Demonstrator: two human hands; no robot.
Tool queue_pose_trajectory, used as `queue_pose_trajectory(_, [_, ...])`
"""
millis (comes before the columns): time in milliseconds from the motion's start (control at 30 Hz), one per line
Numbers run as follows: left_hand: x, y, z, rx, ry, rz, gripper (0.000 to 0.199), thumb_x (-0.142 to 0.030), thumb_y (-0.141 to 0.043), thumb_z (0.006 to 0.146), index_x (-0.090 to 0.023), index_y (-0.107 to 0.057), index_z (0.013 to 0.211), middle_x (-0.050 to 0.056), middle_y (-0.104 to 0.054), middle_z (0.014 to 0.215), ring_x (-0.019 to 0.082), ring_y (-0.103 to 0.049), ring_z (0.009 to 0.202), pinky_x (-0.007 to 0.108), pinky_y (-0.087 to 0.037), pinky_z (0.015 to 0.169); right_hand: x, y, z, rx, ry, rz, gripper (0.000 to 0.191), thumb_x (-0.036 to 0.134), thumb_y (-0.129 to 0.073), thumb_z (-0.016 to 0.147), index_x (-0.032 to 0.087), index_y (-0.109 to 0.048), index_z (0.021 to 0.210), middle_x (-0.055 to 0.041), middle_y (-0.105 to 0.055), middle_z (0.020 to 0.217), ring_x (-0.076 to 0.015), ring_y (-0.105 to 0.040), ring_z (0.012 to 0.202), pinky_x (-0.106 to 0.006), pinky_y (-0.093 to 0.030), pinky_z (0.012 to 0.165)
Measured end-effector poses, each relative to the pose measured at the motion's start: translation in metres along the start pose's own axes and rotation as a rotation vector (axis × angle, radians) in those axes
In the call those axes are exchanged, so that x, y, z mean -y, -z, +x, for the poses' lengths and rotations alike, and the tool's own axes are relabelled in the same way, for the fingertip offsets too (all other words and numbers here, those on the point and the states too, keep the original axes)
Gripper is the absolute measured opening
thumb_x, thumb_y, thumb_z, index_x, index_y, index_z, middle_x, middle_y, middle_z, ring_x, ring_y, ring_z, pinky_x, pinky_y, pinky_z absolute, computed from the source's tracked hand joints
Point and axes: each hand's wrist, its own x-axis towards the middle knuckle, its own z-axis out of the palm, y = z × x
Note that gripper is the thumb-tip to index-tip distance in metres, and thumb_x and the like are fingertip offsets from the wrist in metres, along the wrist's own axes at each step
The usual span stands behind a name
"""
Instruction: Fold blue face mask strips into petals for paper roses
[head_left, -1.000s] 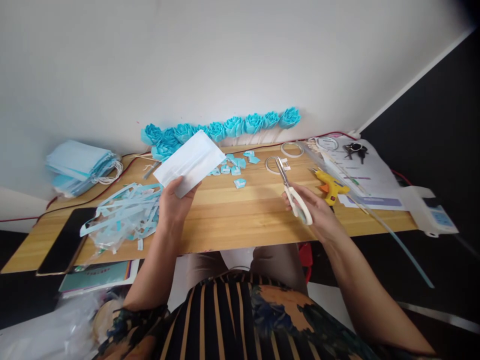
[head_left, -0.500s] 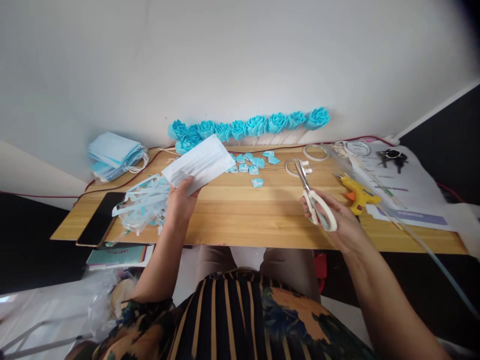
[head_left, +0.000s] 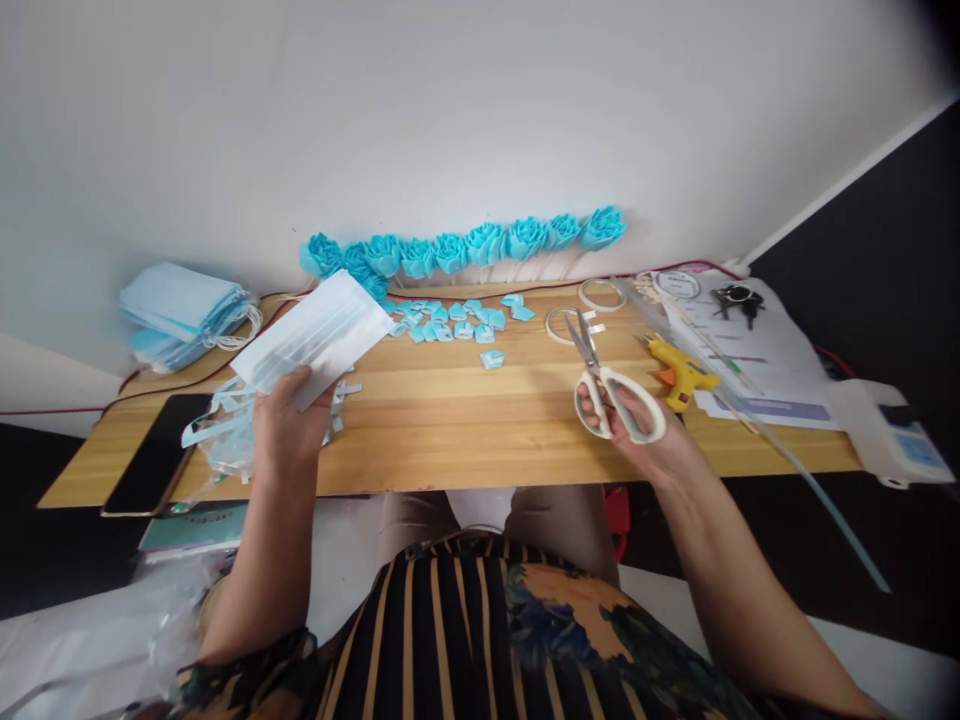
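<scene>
My left hand (head_left: 291,415) grips a pale face mask (head_left: 319,330) by its lower edge, thumb on top, above a heap of cut mask strips (head_left: 221,440). No ear loops show on this mask. In my right hand (head_left: 634,425) are white-handled scissors (head_left: 590,362), fingers through the handles and blades slightly parted, pointing at the wall. Between the hands, toward the back, lie several small folded blue pieces (head_left: 463,328). One blue piece (head_left: 492,359) sits apart, nearer to me. A row of blue fabric-like flowers (head_left: 484,243) leans along the wall.
A stack of blue masks (head_left: 180,305) and a black phone (head_left: 157,452) are at the left. On the right lie tape rings (head_left: 602,294), a yellow glue gun (head_left: 682,372), keys (head_left: 739,300) on paper, and a clear glue stick (head_left: 825,520) jutting past the table's front edge (head_left: 450,478).
My left hand has carried the mask leftward, over the strips. The scissors have turned to face me more broadly, and their blades have parted. The whole view has shifted a little to the right.
</scene>
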Motion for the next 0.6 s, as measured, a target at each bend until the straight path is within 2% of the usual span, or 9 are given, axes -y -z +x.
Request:
queue_pose_trajectory(67, [-0.013,0.002,0.003,-0.031,-0.013,-0.014,0.029,-0.007,-0.064,0.063,-0.020,-0.062,0.089,0.001,-0.073,0.099,0.025,-0.063,0.114,0.041,-0.057,0.095,0.000,0.002,0.000,-0.009,0.000,-0.026,0.030,0.045,-0.070,0.077,0.024,-0.069,0.099,-0.0091,-0.071,0.101,-0.0227,-0.068,0.086,-0.033,-0.055,0.064])
queue_pose_trajectory(200, [-0.046,0.018,0.022,-0.235,-0.040,-0.045,0.031,-0.002,-0.057,0.067,-0.017,-0.059,0.094,0.002,-0.072,0.099,0.021,-0.063,0.112,0.039,-0.056,0.096,-0.002,0.008,0.000,-0.050,-0.017,-0.039,0.031,0.046,-0.070,0.075,0.025,-0.071,0.098,-0.0114,-0.070,0.108,-0.0211,-0.067,0.083,-0.031,-0.052,0.062])
queue_pose_trajectory(333, [-0.072,0.038,0.046,-0.273,-0.107,0.002,0.036,0.000,-0.050,0.071,-0.016,-0.055,0.103,0.003,-0.069,0.105,0.018,-0.063,0.109,0.037,-0.056,0.095,-0.005,0.014,0.001,-0.203,-0.011,-0.143,0.041,0.044,-0.076,0.065,0.025,-0.071,0.101,-0.0127,-0.072,0.109,-0.0234,-0.068,0.084,-0.034,-0.052,0.065])
queue_pose_trajectory(400, [-0.080,0.045,0.059,-0.305,-0.125,0.065,0.041,0.002,-0.049,0.070,-0.015,-0.053,0.108,0.003,-0.068,0.106,0.017,-0.064,0.104,0.039,-0.058,0.091,-0.007,0.019,0.003,-0.301,0.040,-0.360,0.050,0.046,-0.074,0.063,0.026,-0.070,0.108,-0.0120,-0.072,0.111,-0.0269,-0.069,0.091,-0.040,-0.055,0.074])
queue_pose_trajectory(467, [-0.085,0.053,0.073,-0.334,-0.164,0.168,0.044,0.002,-0.049,0.072,-0.014,-0.051,0.112,0.002,-0.068,0.103,0.016,-0.064,0.100,0.041,-0.059,0.087,-0.009,0.024,0.007,-0.358,0.143,-0.740,0.053,0.050,-0.067,0.066,0.026,-0.069,0.113,-0.0121,-0.071,0.115,-0.0315,-0.068,0.101,-0.047,-0.053,0.088])
queue_pose_trajectory(533, [-0.088,0.062,0.088,-0.359,-0.230,0.311,0.044,0.002,-0.047,0.074,-0.014,-0.050,0.116,0.002,-0.067,0.100,0.015,-0.064,0.098,0.041,-0.059,0.085,-0.012,0.029,0.011,-0.357,0.274,-1.161,0.056,0.055,-0.058,0.071,0.023,-0.069,0.115,-0.0143,-0.071,0.116,-0.0366,-0.064,0.110,-0.053,-0.049,0.097])
queue_pose_trajectory(600, [-0.091,0.075,0.105,-0.410,-0.337,0.495,0.042,0.003,-0.045,0.077,-0.011,-0.051,0.116,0.001,-0.067,0.100,0.013,-0.063,0.097,0.037,-0.057,0.087,-0.015,0.033,0.014,-0.338,0.388,-1.431,0.061,0.060,-0.048,0.077,0.019,-0.068,0.118,-0.0167,-0.071,0.112,-0.0389,-0.064,0.110,-0.053,-0.050,0.096])
